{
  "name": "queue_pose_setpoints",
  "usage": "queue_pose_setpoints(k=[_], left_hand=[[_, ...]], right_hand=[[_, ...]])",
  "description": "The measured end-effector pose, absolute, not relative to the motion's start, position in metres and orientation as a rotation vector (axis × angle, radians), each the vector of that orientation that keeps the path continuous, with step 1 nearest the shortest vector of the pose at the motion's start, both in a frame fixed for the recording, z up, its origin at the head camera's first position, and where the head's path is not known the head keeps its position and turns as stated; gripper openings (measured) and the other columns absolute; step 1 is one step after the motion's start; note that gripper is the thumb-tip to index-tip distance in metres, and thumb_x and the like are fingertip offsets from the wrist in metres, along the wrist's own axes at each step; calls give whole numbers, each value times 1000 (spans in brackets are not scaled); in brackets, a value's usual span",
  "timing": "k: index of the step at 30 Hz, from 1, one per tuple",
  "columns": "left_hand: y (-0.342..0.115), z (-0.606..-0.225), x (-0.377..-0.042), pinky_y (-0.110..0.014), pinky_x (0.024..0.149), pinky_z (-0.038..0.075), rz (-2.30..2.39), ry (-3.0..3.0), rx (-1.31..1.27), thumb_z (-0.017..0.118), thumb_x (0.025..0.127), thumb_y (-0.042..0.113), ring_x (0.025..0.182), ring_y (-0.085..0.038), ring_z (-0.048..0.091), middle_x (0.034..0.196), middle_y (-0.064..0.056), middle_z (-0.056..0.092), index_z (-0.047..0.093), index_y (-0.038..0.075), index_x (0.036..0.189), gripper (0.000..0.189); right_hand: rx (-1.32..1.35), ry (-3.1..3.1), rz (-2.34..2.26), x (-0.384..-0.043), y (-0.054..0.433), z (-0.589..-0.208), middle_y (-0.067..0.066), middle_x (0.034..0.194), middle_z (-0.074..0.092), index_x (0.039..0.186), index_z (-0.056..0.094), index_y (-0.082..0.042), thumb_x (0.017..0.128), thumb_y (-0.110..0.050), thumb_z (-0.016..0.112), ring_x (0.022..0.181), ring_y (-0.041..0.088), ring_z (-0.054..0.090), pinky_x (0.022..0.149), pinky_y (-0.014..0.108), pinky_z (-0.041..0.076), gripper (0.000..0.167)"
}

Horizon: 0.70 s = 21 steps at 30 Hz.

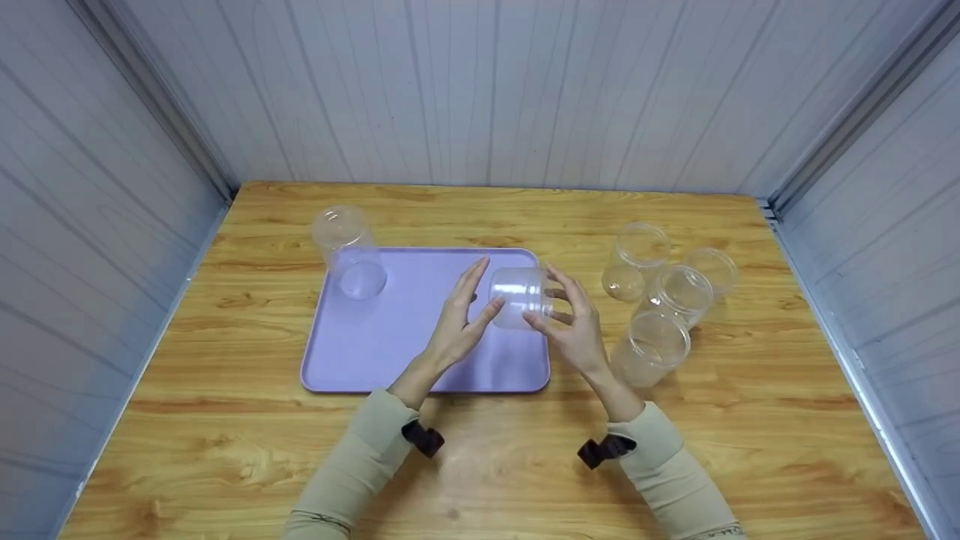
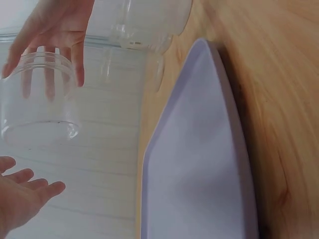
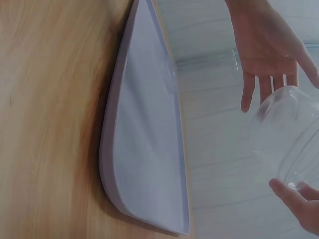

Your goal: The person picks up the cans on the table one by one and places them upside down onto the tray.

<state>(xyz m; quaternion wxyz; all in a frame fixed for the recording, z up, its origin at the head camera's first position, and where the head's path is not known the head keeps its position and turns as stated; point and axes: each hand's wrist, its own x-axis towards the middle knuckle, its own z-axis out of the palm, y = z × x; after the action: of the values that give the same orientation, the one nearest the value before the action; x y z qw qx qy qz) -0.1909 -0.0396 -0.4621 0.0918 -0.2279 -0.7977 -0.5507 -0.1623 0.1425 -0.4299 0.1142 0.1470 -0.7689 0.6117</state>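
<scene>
A clear plastic jar [image 1: 514, 292] is held on its side above the right part of a lilac tray [image 1: 405, 330]. My right hand [image 1: 576, 330] grips it round the ridged mouth end, thumb on the near side and fingers behind. Facing the jar's base is my left hand [image 1: 459, 322], fingers extended and thumb apart from them. In the left wrist view a gap shows between this left hand [image 2: 25, 196] and the jar [image 2: 40, 107]. The right wrist view shows the jar [image 3: 284, 129] between both hands.
Another clear jar [image 1: 352, 255] stands at the tray's back left corner. Several more clear jars [image 1: 651, 349] cluster on the wooden table [image 1: 735, 420] right of the tray. Pale panel walls [image 1: 480, 90] enclose the back and both sides.
</scene>
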Motion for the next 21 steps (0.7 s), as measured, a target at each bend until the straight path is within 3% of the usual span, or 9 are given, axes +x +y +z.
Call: queue_pose_setpoints(k=[6,12,17,21], left_hand=[[-38,-461,-189,-43,91,38,-1851,-2355,-736,46,92,23,126,-29,27,142,-15,21,20,10,141,57],[-39,-444,-179,-45,92,36,-2028,-2309,-820,43,93,10,125,-39,25,141,-24,17,13,0,141,57],[-39,-430,-169,-42,89,40,-2085,-2299,-810,46,93,22,121,-40,31,138,-27,18,11,-3,140,63],[-40,-427,-166,-40,87,42,-2141,-2272,-803,49,91,22,119,-41,32,137,-29,19,12,-4,139,66]], right_hand=[[448,-2210,1923,-160,142,-430,20,123,41,130,37,5,77,0,66,101,34,48,75,45,48,61],[441,-2226,1985,-157,143,-427,23,122,41,130,35,6,81,2,60,100,34,50,71,38,50,56],[479,-2214,2020,-156,144,-426,24,120,41,130,33,8,82,4,57,100,39,50,72,36,50,54],[489,-2213,2045,-158,145,-429,24,120,42,130,32,9,82,6,55,101,39,50,73,35,49,54]])
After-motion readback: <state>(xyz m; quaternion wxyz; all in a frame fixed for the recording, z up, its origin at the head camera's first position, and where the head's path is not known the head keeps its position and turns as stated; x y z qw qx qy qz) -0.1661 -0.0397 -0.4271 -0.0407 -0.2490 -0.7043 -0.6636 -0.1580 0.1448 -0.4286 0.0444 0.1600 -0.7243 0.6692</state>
